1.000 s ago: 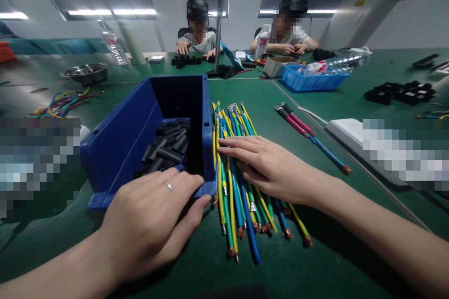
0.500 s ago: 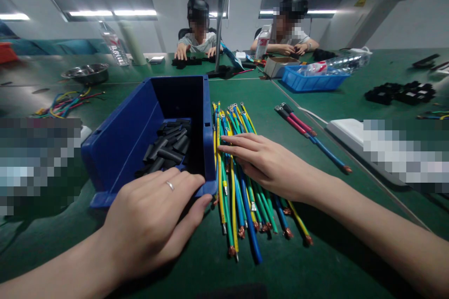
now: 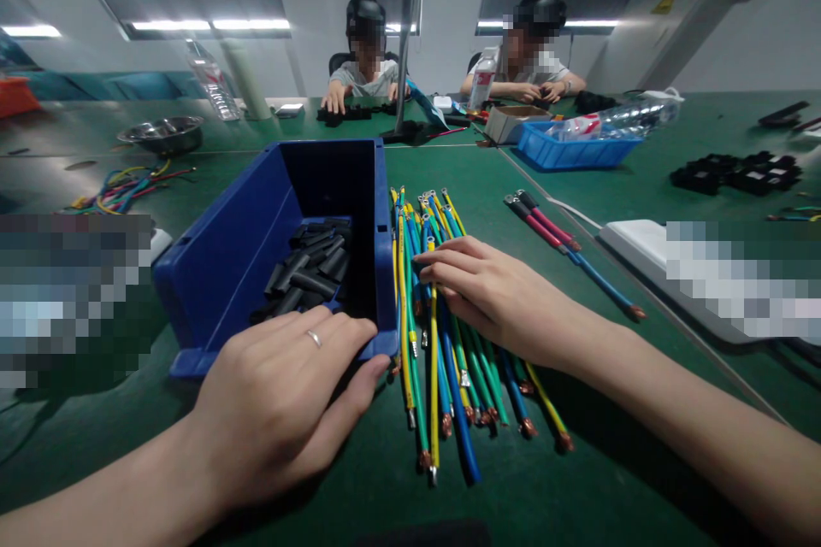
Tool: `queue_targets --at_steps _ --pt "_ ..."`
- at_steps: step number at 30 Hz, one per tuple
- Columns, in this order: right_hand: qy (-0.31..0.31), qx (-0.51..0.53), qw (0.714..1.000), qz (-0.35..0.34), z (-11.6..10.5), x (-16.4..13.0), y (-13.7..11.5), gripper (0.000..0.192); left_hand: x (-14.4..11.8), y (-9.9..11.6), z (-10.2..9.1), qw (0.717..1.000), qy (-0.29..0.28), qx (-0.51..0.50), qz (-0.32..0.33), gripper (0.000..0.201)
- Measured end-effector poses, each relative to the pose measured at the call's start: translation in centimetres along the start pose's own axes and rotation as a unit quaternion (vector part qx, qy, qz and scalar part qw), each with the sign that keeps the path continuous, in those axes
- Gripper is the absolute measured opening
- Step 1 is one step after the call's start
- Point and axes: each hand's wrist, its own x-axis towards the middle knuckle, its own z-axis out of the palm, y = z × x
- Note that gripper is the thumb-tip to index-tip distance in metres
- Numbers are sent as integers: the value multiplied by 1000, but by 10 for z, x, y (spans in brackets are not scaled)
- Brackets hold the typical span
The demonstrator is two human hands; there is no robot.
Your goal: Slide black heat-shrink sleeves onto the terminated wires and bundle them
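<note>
My left hand (image 3: 282, 393) is closed on the front corner of a blue plastic bin (image 3: 224, 248), thumb outside and fingers over the rim. Short black tubes (image 3: 314, 278) lie in the bin. Right of it is a loose bundle of blue, green and yellow wires (image 3: 471, 359), some with ring lugs at the far end and bare copper strands at the near end. Over this bundle my right hand (image 3: 497, 299) has its fingertips closed at a yellow wire (image 3: 434, 385), just below its ring lug. The right thumb is hidden.
Red and blue wires (image 3: 545, 226) lie farther right, beside a white device (image 3: 641, 248). Behind stand a light-blue tray (image 3: 570, 149) with plastic bottles, a metal bowl (image 3: 163, 135) and a metal pole (image 3: 403, 34). Two people sit across the table.
My right hand has shifted slightly right, its fingertips more bent. The yellow wire's lug end has moved right with it and now lies over the other wires. My left hand stays on the bin.
</note>
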Motion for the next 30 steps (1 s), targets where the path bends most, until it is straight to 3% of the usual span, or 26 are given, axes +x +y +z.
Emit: queue_targets --at_steps 16,25,30 --pt "-16 -141 990 -22 -3 2 -1 27 1 0 0 1000 4 6 2 14" --pt "32 -122 992 -15 -2 -1 -1 23 1 -1 -2 1000 2 3 4 15" --pt "11 -56 998 33 0 -2 -2 20 1 -1 -1 1000 -3 1 2 14"
